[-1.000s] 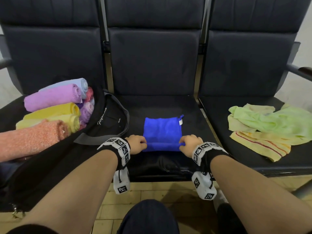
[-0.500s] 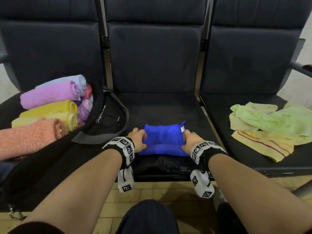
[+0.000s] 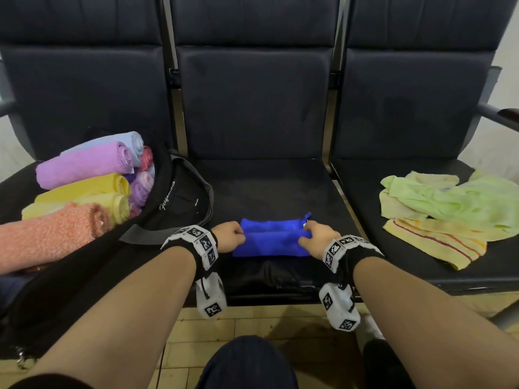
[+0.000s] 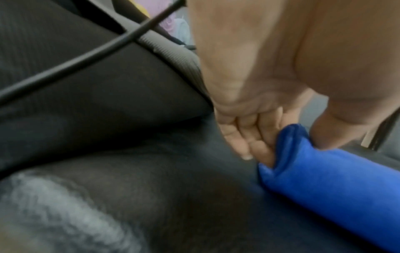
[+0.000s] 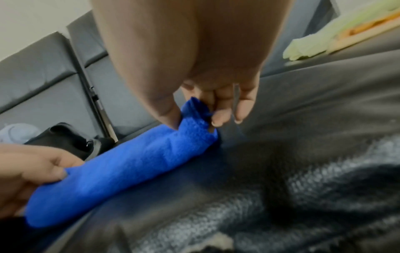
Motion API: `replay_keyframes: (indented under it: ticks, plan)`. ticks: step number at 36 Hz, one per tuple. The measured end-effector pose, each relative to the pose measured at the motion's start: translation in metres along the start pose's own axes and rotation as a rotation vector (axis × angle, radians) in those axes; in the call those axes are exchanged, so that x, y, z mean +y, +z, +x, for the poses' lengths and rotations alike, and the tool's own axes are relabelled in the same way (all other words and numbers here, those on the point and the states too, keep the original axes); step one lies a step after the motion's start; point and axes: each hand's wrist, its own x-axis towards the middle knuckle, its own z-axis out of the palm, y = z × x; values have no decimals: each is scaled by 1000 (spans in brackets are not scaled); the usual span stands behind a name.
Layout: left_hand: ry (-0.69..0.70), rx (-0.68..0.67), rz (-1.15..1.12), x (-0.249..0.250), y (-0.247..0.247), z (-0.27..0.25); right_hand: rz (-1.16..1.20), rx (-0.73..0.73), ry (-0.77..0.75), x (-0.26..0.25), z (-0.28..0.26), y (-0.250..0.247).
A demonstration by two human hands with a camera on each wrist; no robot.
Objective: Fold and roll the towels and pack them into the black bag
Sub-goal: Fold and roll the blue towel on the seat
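At the centre of the head view, a blue towel, mostly rolled, lies on the middle seat, with the left hand pinching its left end and the right hand pinching its right end, thumb and fingers closed on the cloth. At left, the black bag holds rolled towels; at right, loose green and yellow towels lie on the neighbouring seat.

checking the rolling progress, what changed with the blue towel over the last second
Both hands, left hand and right hand, rolled the blue towel away from the person; the flat part shrank to a narrow strip. Both still grip its ends. Black bag and loose towels unchanged.
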Motion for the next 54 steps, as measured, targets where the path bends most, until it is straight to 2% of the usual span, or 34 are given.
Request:
replay_keyframes:
  ticks: [4,8,10,12,15,17,20,23,27,30,36,40,46,50,54]
  plan:
    - [-51,29,-64,-5,3,6,100,-18,72,0,5,4]
    - [-42,33,-39,-9,15,8,-2,-42,111,-1,4,8]
    - [17,79,-32,-9,18,7,-89,-35,65,0,3,6]
    - [121,110,-58,-7,19,6,-160,34,-42,2,3,1]
    - [185,1,-74,-1,16,2,-209,59,-213,3,4,-3]
    - [180,-73,-21,-1,14,0,-232,4,-228,3,1,-5]
    - [180,-105,96,-7,13,3,-262,-81,-219,10,-2,-5]
    - [125,-75,39,-8,11,6,-221,-64,-164,13,-1,-4]
    - [-15,-35,-90,-2,10,12,54,-13,-28,13,7,-6]
    - [-110,-11,-135,0,13,18,157,9,43,12,13,-5]
    - [-212,78,-62,1,25,24,30,50,178,17,24,-1]
    - [-260,31,-123,6,20,27,43,100,167,20,28,-1]
    - [-279,-62,-125,13,17,31,117,-39,43,22,35,7]
    - [-298,-117,-121,15,19,33,96,-168,84,18,38,5]
    - [-275,-94,-174,18,15,32,31,-195,130,12,43,0]
